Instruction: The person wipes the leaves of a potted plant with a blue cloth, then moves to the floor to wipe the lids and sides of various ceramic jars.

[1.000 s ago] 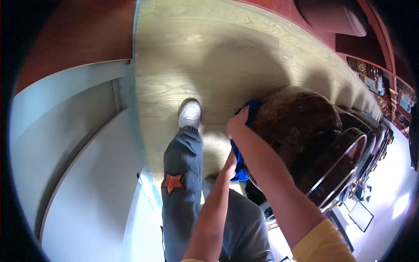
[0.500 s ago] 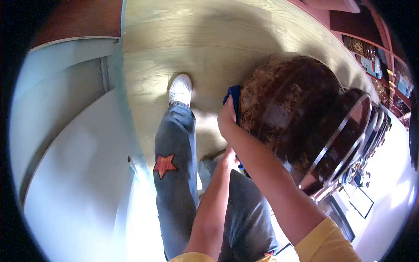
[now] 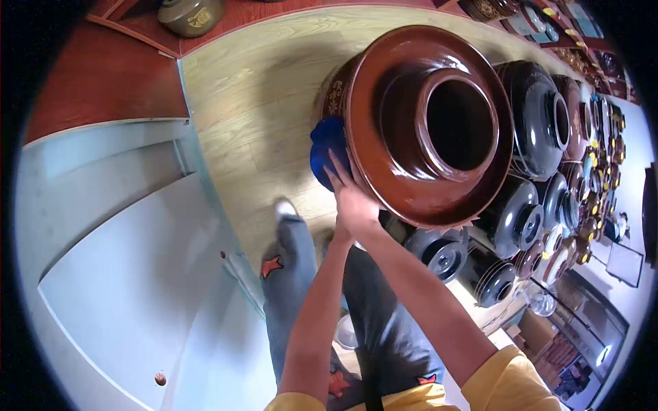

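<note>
A big brown glazed ceramic jar (image 3: 428, 51) stands in front of me, its wide rim and dark round mouth turned up to my view. Pale decoration shows on its side. Against the jar's left side lies a blue cloth (image 3: 327, 147). My right hand (image 3: 356, 205) presses on the cloth, fingers stretched along its lower edge. Close beneath the right hand is my left hand (image 3: 344, 231); its fingers are hidden, so whether it holds part of the cloth does not show.
Several dark glazed jars (image 3: 531, 116) crowd the floor to the right. A white panel (image 3: 130, 274) stands along the left. Red shelving (image 3: 103, 75) holds a squat pot (image 3: 190, 15) at the upper left. Pale wood flooring (image 3: 240, 89) lies between.
My view has swung up over the jar, so its rim and mouth now show instead of its side. My hands have come together; the cloth stays against the jar.
</note>
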`<state>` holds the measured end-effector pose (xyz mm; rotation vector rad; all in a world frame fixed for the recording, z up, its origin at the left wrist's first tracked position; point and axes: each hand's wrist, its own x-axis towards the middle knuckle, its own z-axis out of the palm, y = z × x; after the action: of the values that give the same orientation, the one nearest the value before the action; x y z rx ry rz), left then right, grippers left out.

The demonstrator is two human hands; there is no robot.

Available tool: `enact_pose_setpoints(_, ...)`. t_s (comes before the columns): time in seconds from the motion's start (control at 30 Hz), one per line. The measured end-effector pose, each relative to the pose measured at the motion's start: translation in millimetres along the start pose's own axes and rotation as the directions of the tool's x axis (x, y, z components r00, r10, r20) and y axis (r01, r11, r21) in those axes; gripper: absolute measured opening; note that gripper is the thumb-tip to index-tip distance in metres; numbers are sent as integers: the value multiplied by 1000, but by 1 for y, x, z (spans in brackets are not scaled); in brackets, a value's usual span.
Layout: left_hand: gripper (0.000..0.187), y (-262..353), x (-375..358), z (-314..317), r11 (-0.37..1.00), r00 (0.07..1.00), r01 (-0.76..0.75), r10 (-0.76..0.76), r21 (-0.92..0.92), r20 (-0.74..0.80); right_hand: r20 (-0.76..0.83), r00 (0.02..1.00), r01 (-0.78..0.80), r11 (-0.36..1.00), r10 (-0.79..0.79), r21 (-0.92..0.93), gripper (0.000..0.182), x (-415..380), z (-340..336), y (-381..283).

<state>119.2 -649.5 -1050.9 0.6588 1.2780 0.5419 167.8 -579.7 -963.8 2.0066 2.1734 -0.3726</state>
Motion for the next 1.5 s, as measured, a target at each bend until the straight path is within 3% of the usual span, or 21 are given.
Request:
enact_pose_setpoints(0.13,61,12,-18,-18,904,960,-261,280,339,-5,-37,998,47,991,-42,127,51,-24,1,16)
enact_pose_setpoints(0.17,64,20,-26,-24,972,998,-61,63,225,-2,-47,998,47,986,-40,160,52,-28,2,19)
enact_pose_setpoints(0.23,66,23,-34,-45,962,998,9,-26,273,58,-70,996,54,991,-46,121,53,-36,5,22)
enact_pose_setpoints(0.3,65,17,-38,-61,923,982,-190,185,335,48,-168,985,31,999,-34,-19,53,-48,1,24)
enact_pose_setpoints(0.33,61,33,-46,-64,910,985,-165,173,381,15,-192,981,6,1000,-4,12,52,-52,4,25)
enact_pose_setpoints(0.37,59,50,-52,-67,787,981,-165,194,595,15,-211,977,-11,999,19,43,50,-59,6,27)
enact_pose_setpoints(0.43,59,57,-48,-69,705,938,-328,324,629,126,-191,979,-56,996,68,65,49,-72,9,31)
enact_pose_setpoints(0.47,59,60,-49,-65,698,935,-337,326,631,140,-197,977,-69,995,81,67,49,-78,9,33)
enact_pose_setpoints(0.53,58,66,-47,-49,504,850,-471,479,724,219,-198,973,-106,992,119,75,48,-88,9,42)
enact_pose_setpoints(0.57,58,67,-49,-42,501,845,-482,484,719,229,-230,967,-116,993,113,1,47,-94,10,47)
enact_pose_setpoints(0.67,56,53,-53,-28,490,821,-483,541,726,181,-284,954,-91,996,95,25,51,-101,25,60)
enact_pose_setpoints(0.77,56,38,-58,-26,493,846,-450,503,745,178,-265,963,-14,993,45,121,50,-106,36,77)
enact_pose_setpoints(0.83,54,38,-59,-21,474,879,-388,449,791,162,-162,984,-25,969,67,247,47,-108,51,83)
enact_pose_setpoints(0.87,54,38,-57,-20,499,892,-365,428,786,143,-310,950,33,982,26,185,45,-107,47,85)
enact_pose_setpoints(0.9,53,38,-56,-18,523,904,-341,409,781,121,-160,986,-3,969,44,248,45,-109,46,85)
enact_pose_setpoints(0.97,52,42,-58,-16,451,890,-345,437,823,134,-225,973,8,966,52,257,43,-110,44,84)
enact_pose_setpoints(1.2,52,35,-71,-7,463,880,-371,453,805,145,-408,912,48,982,32,185,42,-120,44,92)
enact_pose_setpoints(1.27,53,36,-80,4,289,865,-347,467,892,184,-395,916,16,975,74,220,43,-131,50,95)
enact_pose_setpoints(1.3,53,34,-79,7,279,852,-359,487,890,191,-373,922,-9,967,106,254,43,-135,55,96)
enact_pose_setpoints(1.4,52,19,-75,9,23,763,-437,538,899,357,-402,892,-80,947,208,312,42,-150,70,97)
enact_pose_setpoints(1.5,50,8,-65,4,-83,683,-526,551,846,479,-384,859,-157,889,338,431,45,-155,97,86)
